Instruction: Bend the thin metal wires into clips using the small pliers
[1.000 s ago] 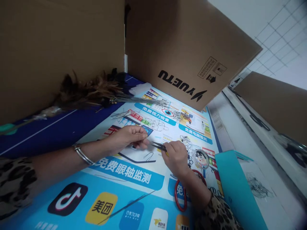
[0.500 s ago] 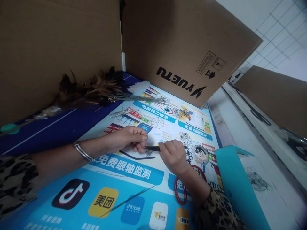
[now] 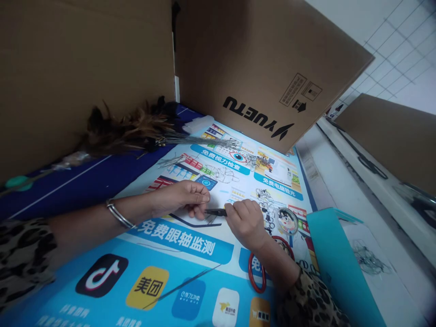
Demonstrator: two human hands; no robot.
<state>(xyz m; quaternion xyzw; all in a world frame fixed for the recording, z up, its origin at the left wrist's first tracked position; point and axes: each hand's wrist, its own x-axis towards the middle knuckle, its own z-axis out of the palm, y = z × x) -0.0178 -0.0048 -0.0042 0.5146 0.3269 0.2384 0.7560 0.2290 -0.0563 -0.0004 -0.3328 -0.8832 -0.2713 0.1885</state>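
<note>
My right hand (image 3: 245, 221) is wrapped round a dark slim tool (image 3: 217, 212), whose tip points left. That tip reaches the fingers of my left hand (image 3: 193, 199), which are pinched together on something too small to make out. Both hands are over a printed blue and white sheet (image 3: 150, 254). Thin dark strands (image 3: 185, 286) lie on the sheet in front of them. Beside my right wrist are red loop handles (image 3: 257, 272), partly hidden by the forearm.
Brown feathers (image 3: 129, 125) and a bundle of thin wires (image 3: 204, 140) lie at the back left. Tangled wire pieces (image 3: 267, 202) are scattered right of centre. Cardboard panels (image 3: 265, 59) stand behind, and a teal box (image 3: 337, 259) sits at the right.
The whole view has shifted very slightly. Both hands keep nearly the same pose, with the dark tool still between them.
</note>
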